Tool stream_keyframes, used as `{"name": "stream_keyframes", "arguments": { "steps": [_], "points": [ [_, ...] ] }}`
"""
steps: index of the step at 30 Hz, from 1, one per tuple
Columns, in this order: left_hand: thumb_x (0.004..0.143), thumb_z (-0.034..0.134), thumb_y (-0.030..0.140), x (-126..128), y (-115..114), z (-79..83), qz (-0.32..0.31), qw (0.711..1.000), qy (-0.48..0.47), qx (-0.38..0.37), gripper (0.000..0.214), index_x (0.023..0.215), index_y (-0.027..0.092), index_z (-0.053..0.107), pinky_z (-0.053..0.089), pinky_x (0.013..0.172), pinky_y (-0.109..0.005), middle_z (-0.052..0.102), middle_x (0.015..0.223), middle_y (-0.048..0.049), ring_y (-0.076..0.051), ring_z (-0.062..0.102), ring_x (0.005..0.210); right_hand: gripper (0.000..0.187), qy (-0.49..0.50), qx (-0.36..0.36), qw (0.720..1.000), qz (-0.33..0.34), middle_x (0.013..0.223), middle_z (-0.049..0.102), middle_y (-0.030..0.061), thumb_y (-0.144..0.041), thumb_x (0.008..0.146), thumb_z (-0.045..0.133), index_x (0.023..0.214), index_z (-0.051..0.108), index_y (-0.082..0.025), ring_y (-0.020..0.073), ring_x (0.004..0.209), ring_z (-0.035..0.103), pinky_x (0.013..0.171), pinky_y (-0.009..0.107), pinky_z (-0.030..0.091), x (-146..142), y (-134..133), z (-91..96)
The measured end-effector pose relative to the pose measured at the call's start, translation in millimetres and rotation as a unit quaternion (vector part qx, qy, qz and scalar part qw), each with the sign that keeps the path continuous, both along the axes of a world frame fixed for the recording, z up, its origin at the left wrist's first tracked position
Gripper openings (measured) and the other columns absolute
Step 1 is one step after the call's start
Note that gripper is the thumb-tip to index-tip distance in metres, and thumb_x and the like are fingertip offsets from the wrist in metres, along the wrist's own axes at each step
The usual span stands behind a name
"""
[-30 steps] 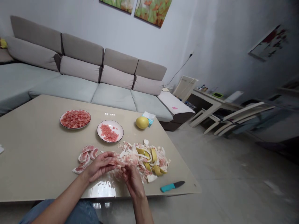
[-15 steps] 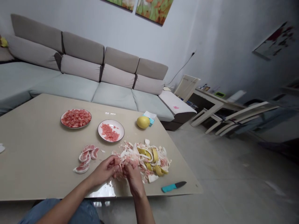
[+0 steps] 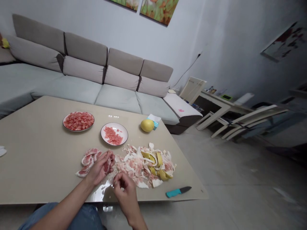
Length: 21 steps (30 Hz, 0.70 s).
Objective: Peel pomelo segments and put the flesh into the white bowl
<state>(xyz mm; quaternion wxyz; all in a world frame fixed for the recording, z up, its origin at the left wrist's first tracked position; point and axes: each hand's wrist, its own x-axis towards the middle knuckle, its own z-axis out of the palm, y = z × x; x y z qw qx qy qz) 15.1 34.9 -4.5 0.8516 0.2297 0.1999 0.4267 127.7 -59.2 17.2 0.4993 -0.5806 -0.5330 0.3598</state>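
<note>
My left hand (image 3: 102,166) is closed round a reddish pomelo segment (image 3: 107,165), held upright just above the table. Close by on the right, my right hand (image 3: 126,188) has its fingers curled and tips pinched together; whatever is between them is too small to make out. Several pomelo segments (image 3: 86,160) with white membrane lie left of my left hand. Beyond my right hand spreads a heap of pomelo peel and membrane scraps (image 3: 134,164), with yellow rind pieces on its right side. Behind the hands, a small plate (image 3: 123,129) carries some peeled pink pulp (image 3: 112,136).
A fuller plate of pulp (image 3: 79,121) stands farther back left. A whole yellow fruit (image 3: 147,125) sits beside a blue-and-white packet (image 3: 155,120). A turquoise-handled knife (image 3: 174,192) lies near the table's front right corner. A grey sofa (image 3: 117,94) runs behind the table (image 3: 48,153).
My hands have moved from the edge of the scrap heap leftward and come apart. The pomelo segment now shows in my left hand, and my right hand has drawn nearer to me.
</note>
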Motion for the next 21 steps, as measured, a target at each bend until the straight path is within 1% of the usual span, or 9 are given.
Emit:
{"name": "stream_keyframes", "arguments": {
  "steps": [3,7,9,11,13,15,17,19,21],
  "points": [
    [0.083,0.066,0.032,-5,3,2.7,-0.018,1.000,-0.002,0.003,0.020,0.093,0.018,0.058,0.033,0.040,-0.012,0.054,0.081,0.0017,-0.004,0.047,0.053,0.016,-0.032,-0.002,0.999,-0.021,0.064,0.050,-0.0024,-0.021,0.083,0.049,0.067,0.049,-0.020,0.0125,0.060,0.046,0.057,0.022,0.037,6,-1,-0.8],
    [0.080,0.068,0.036,-1,-2,6.9,-0.021,0.997,0.063,0.046,0.028,0.100,0.017,0.061,0.030,0.040,-0.013,0.055,0.081,0.0008,-0.004,0.046,0.052,0.019,-0.104,0.011,0.992,-0.063,0.067,0.055,-0.0012,-0.026,0.088,0.047,0.071,0.054,-0.019,0.0134,0.060,0.050,0.057,0.023,0.040,31,7,-2.9],
    [0.079,0.069,0.038,1,-5,6.8,-0.012,0.990,0.108,0.089,0.030,0.099,0.016,0.063,0.030,0.042,-0.015,0.054,0.074,0.0017,-0.005,0.044,0.051,0.014,-0.166,0.030,0.984,-0.064,0.083,0.063,0.0035,-0.023,0.085,0.049,0.088,0.062,-0.019,0.0157,0.069,0.057,0.062,0.024,0.044,43,10,-6.1],
    [0.079,0.068,0.039,2,-5,5.0,-0.003,0.975,0.160,0.151,0.030,0.096,0.015,0.065,0.032,0.044,-0.017,0.053,0.066,0.0027,-0.006,0.043,0.051,0.022,-0.222,0.033,0.972,-0.065,0.092,0.067,0.0070,-0.021,0.085,0.051,0.100,0.066,-0.020,0.0190,0.076,0.061,0.067,0.028,0.046,52,10,-9.8],
    [0.078,0.068,0.039,2,-4,2.3,0.007,0.955,0.213,0.207,0.031,0.096,0.014,0.066,0.036,0.049,-0.019,0.057,0.069,0.0005,-0.008,0.046,0.054,0.019,-0.253,0.020,0.965,-0.070,0.084,0.069,0.0073,-0.024,0.086,0.052,0.092,0.070,-0.020,0.0209,0.075,0.063,0.068,0.030,0.047,57,10,-12.1],
    [0.075,0.071,0.037,1,-2,-0.3,0.027,0.937,0.252,0.239,0.032,0.098,0.015,0.066,0.042,0.058,-0.022,0.064,0.085,-0.0040,-0.012,0.055,0.065,0.020,-0.241,0.024,0.967,-0.078,0.079,0.069,0.0067,-0.028,0.088,0.053,0.085,0.070,-0.020,0.0206,0.073,0.064,0.068,0.030,0.049,58,9,-11.3],
    [0.073,0.074,0.033,1,-2,-1.6,0.044,0.927,0.270,0.255,0.031,0.097,0.017,0.064,0.047,0.071,-0.025,0.065,0.093,-0.0056,-0.017,0.060,0.081,0.019,-0.192,0.048,0.978,-0.071,0.089,0.070,0.0073,-0.028,0.089,0.053,0.097,0.069,-0.020,0.0193,0.077,0.064,0.068,0.028,0.051,55,9,-7.3],
    [0.072,0.074,0.030,2,-3,-1.1,0.048,0.923,0.272,0.269,0.027,0.092,0.017,0.062,0.047,0.081,-0.029,0.065,0.092,-0.0049,-0.019,0.060,0.090,0.024,-0.138,0.063,0.987,-0.048,0.099,0.068,0.0073,-0.027,0.088,0.055,0.110,0.065,-0.021,0.0175,0.079,0.065,0.067,0.027,0.053,51,10,-1.4],
    [0.072,0.074,0.028,2,-5,1.5,0.032,0.921,0.265,0.284,0.023,0.088,0.017,0.061,0.047,0.083,-0.031,0.064,0.088,-0.0038,-0.019,0.061,0.089,0.027,-0.106,0.068,0.992,-0.020,0.102,0.067,0.0066,-0.026,0.086,0.060,0.112,0.063,-0.022,0.0160,0.077,0.064,0.066,0.026,0.054,47,11,4.5]
  ]
}}
